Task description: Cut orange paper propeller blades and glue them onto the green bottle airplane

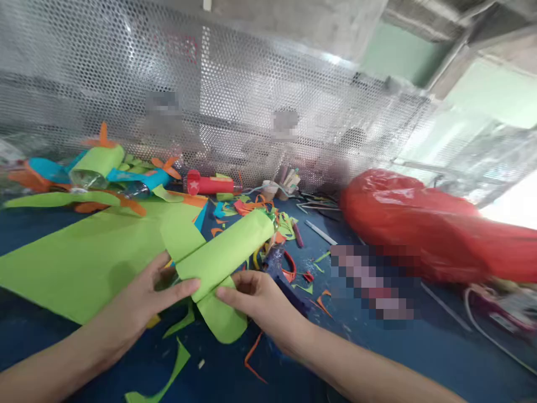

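Note:
A plastic bottle wrapped in lime green sheet (229,249) is held above the blue table, its neck end pointing up and to the right. My left hand (161,288) grips its lower left end, the thumb on top and the other fingers mostly hidden behind. My right hand (255,296) pinches a rounded green flap (222,319) against the bottle's lower side. A second green flap (180,238) sticks out on the upper left side. A large green sheet (96,252) lies to the left, beyond my left arm.
Wrapped bottles with fins, a blue one (155,179) and a red one (213,184), lie along the perforated metal screen (251,95). Green and orange scraps (180,361), scissors with red handles (289,266) and a cup of markers (289,182) are around. A red plastic bag (411,224) bulges at right.

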`<state>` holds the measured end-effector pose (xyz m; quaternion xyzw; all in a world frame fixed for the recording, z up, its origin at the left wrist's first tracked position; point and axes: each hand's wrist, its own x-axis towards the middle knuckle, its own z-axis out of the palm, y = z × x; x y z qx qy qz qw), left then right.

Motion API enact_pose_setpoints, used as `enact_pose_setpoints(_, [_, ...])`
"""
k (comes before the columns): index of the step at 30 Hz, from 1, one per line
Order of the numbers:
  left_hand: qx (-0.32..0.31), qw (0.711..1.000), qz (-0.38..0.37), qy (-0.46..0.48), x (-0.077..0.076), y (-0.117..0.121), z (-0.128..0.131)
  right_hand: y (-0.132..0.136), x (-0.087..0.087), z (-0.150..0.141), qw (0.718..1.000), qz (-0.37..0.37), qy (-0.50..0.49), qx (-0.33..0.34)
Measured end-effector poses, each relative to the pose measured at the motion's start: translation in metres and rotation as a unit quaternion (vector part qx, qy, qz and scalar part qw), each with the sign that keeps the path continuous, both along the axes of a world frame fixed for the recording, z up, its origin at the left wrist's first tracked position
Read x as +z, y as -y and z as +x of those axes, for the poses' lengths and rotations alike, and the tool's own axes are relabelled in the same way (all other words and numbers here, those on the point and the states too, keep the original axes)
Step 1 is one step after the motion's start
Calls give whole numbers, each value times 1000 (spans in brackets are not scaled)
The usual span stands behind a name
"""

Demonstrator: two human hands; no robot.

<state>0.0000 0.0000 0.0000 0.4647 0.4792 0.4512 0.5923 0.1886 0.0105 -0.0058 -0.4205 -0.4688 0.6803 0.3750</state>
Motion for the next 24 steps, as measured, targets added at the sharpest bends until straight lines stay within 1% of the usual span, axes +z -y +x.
enact_pose_setpoints(4, [3,1000,15,-9,0,0,1,4,2,2,1000,6,8,-2])
enact_pose_setpoints(9, [25,1000,-4,-7,2,4,1,4,0,1,1000,9,20,-7])
enact_pose_setpoints(12, [16,1000,-14,4,3,5,1,4,-2,0,1000,12,21,-7])
enact_pose_setpoints(15, [14,1000,0,16,4,5,2,5,-3,-1,999,13,26,-16])
enact_pose_setpoints(20, [-8,999,4,30,4,4,3,5,-4,-1,999,-9,45,-13])
enact_pose_setpoints(24, [-17,999,8,35,4,5,1,4,-4,0,999,-13,27,-10])
